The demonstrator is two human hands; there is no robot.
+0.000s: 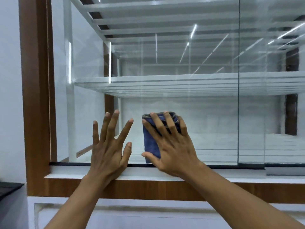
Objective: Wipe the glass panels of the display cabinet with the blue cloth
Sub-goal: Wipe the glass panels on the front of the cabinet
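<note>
White wall (9, 80) occupies the left edge. At near left sits a black ribbed object (8, 189), cut off by the picture edge; its identity is not determinable. A white recessed panel (148, 217) spans the near bottom.

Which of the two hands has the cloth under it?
The right hand, its spread fingers pressing the folded blue cloth flat on the glass panel. The left hand beside it is bare, fingers spread, with no cloth.

No readable text, label, brand, number or sign anywhere in view: none on glass panel (165, 55), wooden frame (38, 96), white shelves (165, 83) or blue cloth (151, 142).
</note>
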